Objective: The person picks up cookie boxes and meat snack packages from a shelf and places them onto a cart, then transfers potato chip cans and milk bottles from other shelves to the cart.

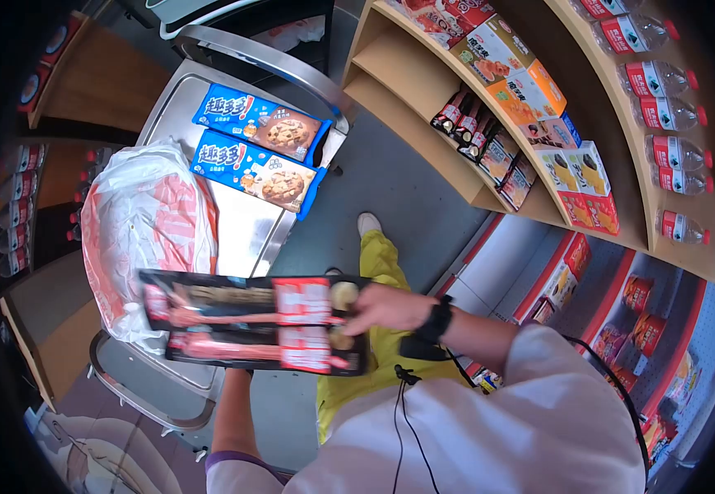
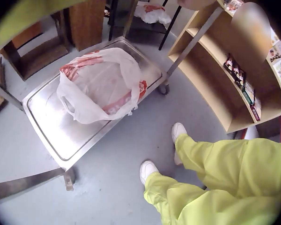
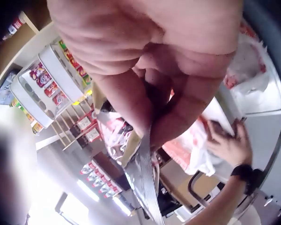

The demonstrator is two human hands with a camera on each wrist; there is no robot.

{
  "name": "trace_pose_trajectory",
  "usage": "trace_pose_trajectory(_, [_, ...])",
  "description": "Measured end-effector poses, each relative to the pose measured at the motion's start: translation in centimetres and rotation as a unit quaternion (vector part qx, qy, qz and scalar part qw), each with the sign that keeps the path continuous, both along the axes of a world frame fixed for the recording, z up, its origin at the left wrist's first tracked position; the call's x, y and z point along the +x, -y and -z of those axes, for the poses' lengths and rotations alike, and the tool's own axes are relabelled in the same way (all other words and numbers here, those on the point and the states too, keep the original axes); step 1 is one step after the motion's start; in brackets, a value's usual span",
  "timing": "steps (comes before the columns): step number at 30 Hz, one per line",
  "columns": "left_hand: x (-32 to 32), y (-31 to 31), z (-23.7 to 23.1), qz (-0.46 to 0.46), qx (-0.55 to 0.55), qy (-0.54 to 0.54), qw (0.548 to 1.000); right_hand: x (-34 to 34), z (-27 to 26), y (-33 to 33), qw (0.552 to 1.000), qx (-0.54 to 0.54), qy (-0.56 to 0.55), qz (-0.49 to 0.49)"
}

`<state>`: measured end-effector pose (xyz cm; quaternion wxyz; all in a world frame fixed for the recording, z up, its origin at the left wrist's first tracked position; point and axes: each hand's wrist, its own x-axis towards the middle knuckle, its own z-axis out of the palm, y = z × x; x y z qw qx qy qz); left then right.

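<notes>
My right hand (image 1: 394, 310) pinches two black snack packets (image 1: 304, 329) by their right ends, its thumb on top. The packets lie side by side, with red label blocks and pictures of long pinkish sticks. In the right wrist view, its fingers (image 3: 178, 110) close on the silvery edge of a packet. The packets hide my left hand in the head view. The right wrist view shows that left hand (image 3: 229, 145) with fingers spread, beside a white and red plastic bag (image 1: 148, 222). This bag sits on a metal trolley (image 1: 246, 235).
Two blue cookie packs (image 1: 255, 169) lie on the trolley, behind the bag. To the right stands a wooden shelf (image 1: 407, 99) with boxed snacks and bottles (image 1: 670, 156). Red-edged racks (image 1: 604, 305) hold more packets. The trolley's metal handle (image 1: 267, 58) arches at the far end.
</notes>
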<state>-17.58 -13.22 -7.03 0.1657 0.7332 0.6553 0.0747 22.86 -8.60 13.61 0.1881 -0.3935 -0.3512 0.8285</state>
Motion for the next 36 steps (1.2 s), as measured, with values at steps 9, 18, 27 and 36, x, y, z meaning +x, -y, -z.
trace_pose_trajectory(9, [5.3, -3.7, -8.0, 0.082, 0.099, -0.194, 0.973, 14.9, 2.0, 10.9, 0.897, -0.235, -0.009, 0.374])
trace_pose_trajectory(18, [4.8, -3.5, -7.4, 0.075, 0.079, -0.218, 0.97, 23.8, 22.9, -2.7, 0.75, -0.132, 0.024, 0.648])
trace_pose_trajectory(27, [4.0, -3.6, -7.3, 0.084, 0.061, -0.207, 0.973, 34.4, 41.5, -22.8, 0.599, -0.081, -0.105, 0.789])
trace_pose_trajectory(36, [3.0, -3.1, -6.3, 0.089, 0.088, -0.215, 0.969, 37.7, 55.5, -22.2, 0.726, -0.16, -0.116, 0.659])
